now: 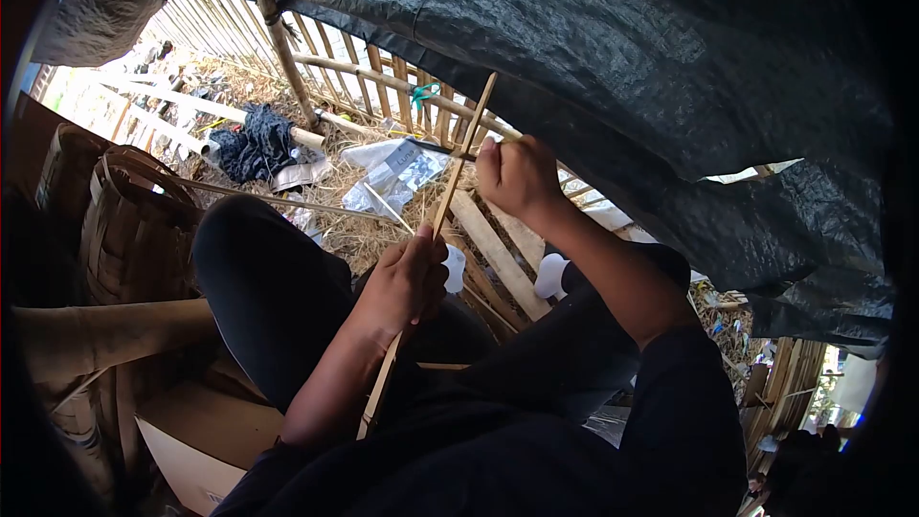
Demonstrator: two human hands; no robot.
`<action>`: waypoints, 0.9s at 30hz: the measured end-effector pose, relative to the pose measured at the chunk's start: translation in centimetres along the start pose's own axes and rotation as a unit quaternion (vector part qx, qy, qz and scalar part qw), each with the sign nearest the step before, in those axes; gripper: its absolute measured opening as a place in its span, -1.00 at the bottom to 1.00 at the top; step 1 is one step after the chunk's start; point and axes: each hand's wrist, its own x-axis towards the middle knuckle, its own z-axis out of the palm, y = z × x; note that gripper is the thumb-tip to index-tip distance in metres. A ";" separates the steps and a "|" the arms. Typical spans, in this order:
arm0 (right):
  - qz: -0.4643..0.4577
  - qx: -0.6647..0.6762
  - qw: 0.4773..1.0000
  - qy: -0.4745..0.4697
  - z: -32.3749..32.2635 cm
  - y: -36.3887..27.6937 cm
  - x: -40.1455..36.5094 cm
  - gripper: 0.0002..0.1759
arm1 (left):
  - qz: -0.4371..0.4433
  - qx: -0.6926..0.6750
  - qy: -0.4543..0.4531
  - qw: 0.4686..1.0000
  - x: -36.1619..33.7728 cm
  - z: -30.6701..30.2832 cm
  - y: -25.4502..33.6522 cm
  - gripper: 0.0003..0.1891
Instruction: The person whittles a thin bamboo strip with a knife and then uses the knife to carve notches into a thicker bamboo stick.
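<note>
A long, narrow bamboo strip (447,193) runs slantwise from my lap up to the fence. My left hand (402,280) is wrapped round it near its middle, with the lower end passing beside my forearm. Higher up, my right hand (518,172) is closed on the handle of a dark knife, whose thin blade (433,147) lies across the strip and points left. The handle is mostly hidden in my fist. Below the hands are my bent knees in dark trousers.
A bamboo fence (373,86) stands ahead under a black tarp (613,67). Woven baskets (144,249), a thick bamboo pole (115,335) and a cardboard box (191,440) are at the left. Wooden slats (498,254), straw and plastic litter lie on the ground.
</note>
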 end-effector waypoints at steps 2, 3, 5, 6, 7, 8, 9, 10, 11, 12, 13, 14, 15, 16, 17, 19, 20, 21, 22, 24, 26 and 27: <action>0.031 -0.025 0.998 0.040 0.7 3.5 1.3 -0.49 | 0.002 -0.011 0.033 0.999 -0.5 -0.2 0.7 -0.54; 0.030 -0.027 0.998 0.042 0.6 3.2 1.1 -0.49 | 0.004 -0.010 0.032 0.999 -0.5 -0.3 0.7 -0.54; 0.039 0.031 0.999 0.005 0.8 1.5 0.0 -0.47 | 0.002 -0.037 0.014 0.999 -0.4 -0.8 0.5 -0.57; 0.001 0.061 0.998 -0.008 0.9 0.4 -0.9 -0.47 | 0.002 -0.038 0.016 0.999 -0.6 -0.8 0.7 -0.57; -0.002 0.057 0.998 -0.036 0.7 -0.6 -1.5 -0.48 | -0.033 -0.098 0.002 0.995 -0.8 -0.7 1.2 -0.58; -0.005 0.052 0.998 -0.027 0.2 -0.6 -1.1 -0.48 | -0.069 -0.158 -0.012 0.985 -0.9 -0.6 1.3 -0.60; -0.006 0.045 0.999 -0.018 -0.2 -0.2 -0.7 -0.48 | -0.072 -0.161 -0.011 0.984 -0.9 -0.5 1.0 -0.60; 0.042 0.028 0.999 0.002 -0.4 0.5 0.2 -0.48 | -0.088 -0.161 -0.026 0.983 -0.6 -0.4 0.6 -0.61; 0.058 0.006 0.998 0.030 -0.5 1.6 1.2 -0.48 | -0.100 -0.159 -0.040 0.981 -0.3 -0.2 0.4 -0.62; 0.064 -0.018 0.997 0.034 -0.8 1.4 1.3 -0.48 | -0.098 -0.160 -0.042 0.981 -0.2 0.3 0.2 -0.60; 0.070 -0.043 0.996 0.038 -1.2 1.1 1.4 -0.49 | -0.097 -0.161 -0.043 0.981 -0.2 0.3 0.4 -0.60; 0.028 -0.031 0.999 0.031 -1.3 0.2 0.9 -0.49 | -0.100 -0.187 -0.051 0.976 -0.4 0.1 0.7 -0.61; -0.010 -0.019 0.999 0.025 -1.4 -0.8 -0.1 -0.49 | -0.105 -0.211 -0.058 0.970 -0.5 0.0 1.0 -0.61; -0.025 -0.003 1.000 0.009 -1.3 -1.3 -0.6 -0.50 | -0.107 -0.209 -0.058 0.970 -0.5 -0.1 1.1 -0.61; -0.021 -0.003 1.000 0.011 -1.1 -0.9 -0.2 -0.50 | -0.106 -0.213 -0.072 0.969 -0.6 -0.2 1.1 -0.61; -0.032 -0.001 0.998 0.062 -0.9 0.8 1.2 -0.52 | -0.110 -0.216 -0.089 0.966 -0.7 -0.2 1.1 -0.62; 0.006 0.001 0.999 0.045 -1.0 1.2 1.7 -0.52 | -0.106 -0.214 -0.087 0.967 -0.7 -0.2 1.2 -0.62; 0.005 -0.001 0.999 0.044 -0.8 0.9 1.4 -0.52 | -0.103 -0.213 -0.085 0.968 -0.7 -0.2 1.2 -0.62; -0.009 -0.004 0.999 0.050 -0.4 0.2 0.9 -0.52 | -0.101 -0.214 -0.086 0.968 -0.8 -0.2 1.2 -0.62; -0.039 0.003 0.999 0.036 -0.6 -1.0 0.0 -0.51 | -0.091 -0.212 -0.075 0.970 -1.0 -0.6 1.1 -0.62; -0.039 -0.003 0.998 0.045 -0.7 0.0 0.8 -0.50 | -0.096 -0.198 -0.056 0.974 -0.9 0.0 1.3 -0.62; -0.036 -0.011 0.998 0.051 -0.7 0.7 1.2 -0.50 | -0.104 -0.186 -0.039 0.976 -1.0 0.3 1.2 -0.61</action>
